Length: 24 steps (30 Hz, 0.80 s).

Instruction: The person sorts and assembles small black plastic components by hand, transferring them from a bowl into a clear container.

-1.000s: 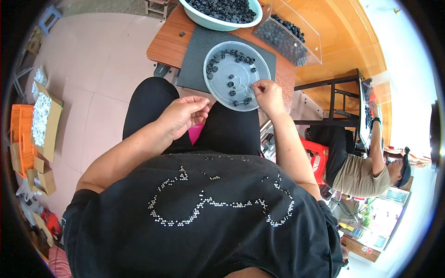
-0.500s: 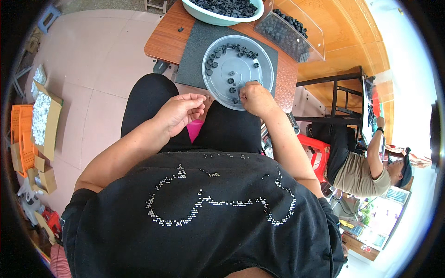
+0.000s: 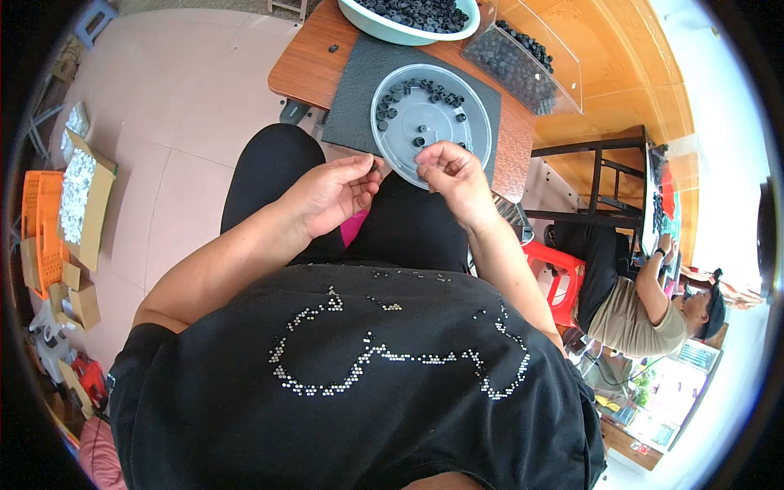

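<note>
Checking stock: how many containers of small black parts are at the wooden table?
3: a mint-green basin at the back, a clear round bowl over the dark mat, a clear rectangular box at right. Others could be hidden.

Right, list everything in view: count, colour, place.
Table: one, brown, ahead.
Mat: one, dark grey, on table.
Clear tray: one, colourless, partly on mat.
Basin: one, pale green, on table.
Clear box: one, colourless, on table.
Black parts: many, black, in tray, basin and box.
Black frame: one, black, right.
Co-worker: one, beige shirt, far right.
Red stool: one, red, beside co-worker.
Orange crate: one, orange, left.
Cardboard boxes: several, brown, left.
White pieces: many, white, in cardboard box.
Shirt: one, black, bottom.
Left fingers: one set, bare, pinching a dark piece.
Right fingers: one set, bare, over tray.
</note>
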Motion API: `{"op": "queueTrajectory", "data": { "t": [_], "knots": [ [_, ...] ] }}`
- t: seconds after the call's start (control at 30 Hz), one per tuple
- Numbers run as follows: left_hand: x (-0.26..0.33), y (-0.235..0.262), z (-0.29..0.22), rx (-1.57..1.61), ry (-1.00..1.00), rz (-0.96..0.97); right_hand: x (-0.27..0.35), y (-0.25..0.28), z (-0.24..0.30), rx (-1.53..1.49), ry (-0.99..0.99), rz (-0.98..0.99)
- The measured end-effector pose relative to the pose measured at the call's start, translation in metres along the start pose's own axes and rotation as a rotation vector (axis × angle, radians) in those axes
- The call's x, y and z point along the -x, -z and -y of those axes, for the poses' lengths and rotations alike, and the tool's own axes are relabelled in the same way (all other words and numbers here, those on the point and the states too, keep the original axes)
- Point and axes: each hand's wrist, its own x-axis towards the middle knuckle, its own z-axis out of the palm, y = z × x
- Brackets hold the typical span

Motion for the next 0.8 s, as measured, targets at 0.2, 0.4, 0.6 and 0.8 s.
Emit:
{"op": "queueTrajectory", "data": {
  "t": [0.2,0.4,0.6,0.8],
  "knots": [
    [0.005,-0.011,0.002,0.051,-0.007,0.008,0.013,-0.022,-0.008,0.291,0.141,-0.032],
    [0.009,-0.021,0.002,-0.073,-0.033,-0.018,0.023,-0.035,0.007,0.305,0.247,-0.111],
    [0.012,-0.03,0.012,-0.681,-0.218,-0.146,0.028,-0.036,0.009,0.479,0.265,-0.104],
    [0.015,-0.034,0.011,-0.703,-0.227,-0.116,0.031,-0.035,0.005,0.548,0.259,-0.107]
  ]
}}
